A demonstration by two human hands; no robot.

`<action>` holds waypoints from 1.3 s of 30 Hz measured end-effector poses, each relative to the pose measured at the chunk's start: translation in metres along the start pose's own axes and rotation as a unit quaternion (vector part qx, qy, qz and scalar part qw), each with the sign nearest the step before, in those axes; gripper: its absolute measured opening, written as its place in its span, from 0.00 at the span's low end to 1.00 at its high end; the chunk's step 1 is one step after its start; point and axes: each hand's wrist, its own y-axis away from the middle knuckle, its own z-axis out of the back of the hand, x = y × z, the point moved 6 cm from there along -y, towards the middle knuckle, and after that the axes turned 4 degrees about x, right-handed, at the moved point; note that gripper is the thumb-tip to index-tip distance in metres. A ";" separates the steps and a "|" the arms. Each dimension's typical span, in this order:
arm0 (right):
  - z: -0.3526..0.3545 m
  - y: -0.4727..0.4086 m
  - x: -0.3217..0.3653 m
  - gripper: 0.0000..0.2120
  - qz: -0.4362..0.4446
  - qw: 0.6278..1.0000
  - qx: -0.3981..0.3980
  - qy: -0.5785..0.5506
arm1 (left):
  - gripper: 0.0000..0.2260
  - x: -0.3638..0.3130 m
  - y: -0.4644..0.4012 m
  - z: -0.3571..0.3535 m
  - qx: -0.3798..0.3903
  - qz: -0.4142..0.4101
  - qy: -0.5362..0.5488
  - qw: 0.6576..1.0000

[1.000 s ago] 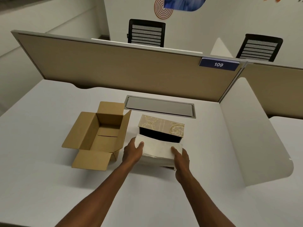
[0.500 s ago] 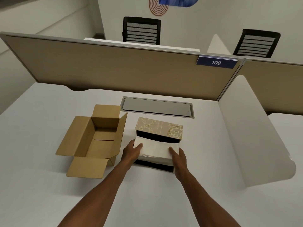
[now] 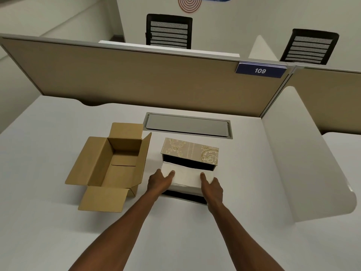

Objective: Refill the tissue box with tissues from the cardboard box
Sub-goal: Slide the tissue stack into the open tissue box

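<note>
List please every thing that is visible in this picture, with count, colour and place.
tissue stack: 1, white, half inside the tissue box
tissue box: 1, beige patterned, black inside, desk centre
cardboard box: 1, brown, open and empty, left of the tissue box
cable hatch: 1, grey, behind the boxes
desk: 1, white
partition: 1, tan, behind the desk
number sign: 1, blue, reads 109
chairs: 2, black, beyond the partition
left hand: 1, on the stack's left side
right hand: 1, on its right side

Single head view looks forward and down over desk (image 3: pixel 48 222)
</note>
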 end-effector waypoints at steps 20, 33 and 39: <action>-0.002 0.001 -0.007 0.36 -0.013 0.998 0.008 -0.062 | 0.33 0.000 -0.008 0.012 0.038 -0.068 0.091 0.993; -0.002 0.005 0.008 0.33 0.021 0.999 -0.009 0.023 | 0.31 0.009 -0.003 0.006 0.006 -0.046 0.045 0.998; 0.001 0.002 0.001 0.33 0.026 0.999 0.009 0.037 | 0.30 0.006 -0.003 0.007 0.011 -0.049 0.040 0.998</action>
